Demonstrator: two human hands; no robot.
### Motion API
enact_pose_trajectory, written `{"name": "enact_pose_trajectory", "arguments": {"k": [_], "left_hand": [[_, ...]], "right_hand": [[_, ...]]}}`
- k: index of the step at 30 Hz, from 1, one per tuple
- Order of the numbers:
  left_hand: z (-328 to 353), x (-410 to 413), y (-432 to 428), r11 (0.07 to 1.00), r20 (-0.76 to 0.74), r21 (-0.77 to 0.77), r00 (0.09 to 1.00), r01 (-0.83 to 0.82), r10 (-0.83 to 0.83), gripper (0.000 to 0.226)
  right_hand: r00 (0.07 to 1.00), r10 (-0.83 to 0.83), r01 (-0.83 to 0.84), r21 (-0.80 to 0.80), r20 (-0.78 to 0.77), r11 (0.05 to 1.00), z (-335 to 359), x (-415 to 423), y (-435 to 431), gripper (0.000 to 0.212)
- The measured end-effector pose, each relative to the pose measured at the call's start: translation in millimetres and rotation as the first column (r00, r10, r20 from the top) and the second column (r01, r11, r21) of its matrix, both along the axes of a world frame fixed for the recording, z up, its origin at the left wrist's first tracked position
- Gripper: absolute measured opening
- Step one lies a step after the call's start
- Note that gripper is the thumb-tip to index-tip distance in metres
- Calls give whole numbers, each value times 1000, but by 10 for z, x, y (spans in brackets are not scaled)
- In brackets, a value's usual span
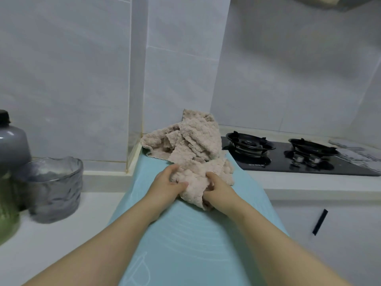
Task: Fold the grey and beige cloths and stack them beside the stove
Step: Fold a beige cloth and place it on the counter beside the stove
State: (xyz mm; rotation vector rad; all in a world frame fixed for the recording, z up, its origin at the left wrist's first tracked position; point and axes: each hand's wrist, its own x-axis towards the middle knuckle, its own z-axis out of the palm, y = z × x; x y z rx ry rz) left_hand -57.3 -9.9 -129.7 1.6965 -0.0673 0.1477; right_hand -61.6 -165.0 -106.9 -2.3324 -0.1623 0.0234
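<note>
A heap of crumpled beige cloth (191, 145) lies on the far end of a light blue mat (185, 234), just left of the black gas stove (288, 155). Its near end is bunched up between my hands. My left hand (168, 182) grips the bunch from the left, thumb on top. My right hand (216, 187) grips it from the right, fingers dug into the fabric. Whether the heap is one cloth or more, I cannot tell. No grey cloth shows.
A grey ribbed glass container (55, 188) and a dark-capped grey bottle (10, 141) stand on the white counter at left, with a green jar (6, 213) at the edge. A tiled wall column stands behind the heap. A cabinet door with a black handle (320, 222) sits below right.
</note>
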Motion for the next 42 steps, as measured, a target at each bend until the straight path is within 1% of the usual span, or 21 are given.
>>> {"name": "enact_pose_trajectory", "arguments": {"k": [2, 4, 6, 9, 13, 15, 17, 20, 21, 22, 24, 26, 28, 30, 31, 32, 34, 36, 39, 41, 42], "left_hand": [[20, 67, 20, 999, -30, -48, 999, -20, 19, 49], [23, 108, 33, 995, -57, -97, 998, -19, 13, 47], [-8, 110, 42, 999, -50, -50, 999, -10, 8, 50], [-8, 87, 45, 999, -41, 41, 999, 17, -16, 54], [34, 89, 61, 1000, -40, -14, 999, 15, -16, 49], [33, 82, 38, 999, -27, -17, 998, 48, -48, 49], [31, 51, 16, 998, 8, -5, 998, 60, -60, 40], [47, 74, 45, 1000, 72, -14, 997, -27, 27, 23], [51, 78, 69, 996, 68, -70, 996, -59, 64, 19], [65, 94, 94, 981, 48, -178, 996, -72, 81, 17], [140, 100, 109, 898, 4, -440, 1000, -11, 14, 18], [206, 77, 112, 794, 9, -605, 998, 55, -62, 21], [260, 46, 117, 714, 34, -694, 995, 92, -95, 25], [307, 12, 136, 651, 48, -749, 991, 120, -128, 27], [328, -3, 144, 636, 42, -761, 988, 126, -146, 28], [344, -16, 153, 633, 27, -764, 987, 122, -157, 29], [355, -22, 167, 661, -2, -743, 987, 105, -159, 31], [359, -24, 168, 691, -20, -714, 983, 114, -182, 33], [374, -27, 188, 703, -55, -703, 977, 108, -205, 35], [394, -24, 216, 689, -67, -717, 973, 105, -219, 36], [409, -30, 220, 686, -65, -717, 968, 123, -242, 37]], "right_hand": [[1000, 23, -23, -162, 0, 987, 50, 112, 51, 50], [999, 41, -29, -367, 24, 930, 44, 209, 121, 46], [996, 27, 15, -449, 88, 894, -43, 257, 154, 39], [967, -20, 106, -330, 254, 938, -118, 228, 96, 23], [898, 9, 75, -173, 440, 982, -69, 223, 12, 15], [912, 35, -14, -54, 409, 998, -58, 188, 68, 13], [925, 69, -109, 86, 374, 990, -54, 153, 118, 18], [934, 94, -212, 321, 346, 923, -1, 146, 151, 25], [939, 122, -257, 417, 322, 872, 11, 130, 160, 25], [932, 152, -297, 451, 330, 842, 7, 134, 154, 30], [902, 209, -358, 382, 379, 852, -31, 160, 131, 49], [879, 269, -399, 299, 393, 867, -45, 168, 113, 59], [868, 315, -451, 348, 383, 822, -20, 162, 97, 55], [879, 269, -438, 445, 393, 781, 50, 142, 104, 38], [881, 226, -416, 453, 417, 788, 76, 132, 99, 40], [860, 194, -401, 389, 472, 829, 87, 131, 93, 50], [802, 206, -319, 112, 561, 941, 96, 120, 112, 60], [743, 188, -172, -89, 642, 981, 71, 121, 131, 52], [626, 93, 46, -156, 774, 987, 53, 119, 167, 32], [597, 118, 60, -191, 793, 980, 60, 105, 180, 25], [612, 144, 12, -192, 777, 981, 67, 98, 186, 24]]}}
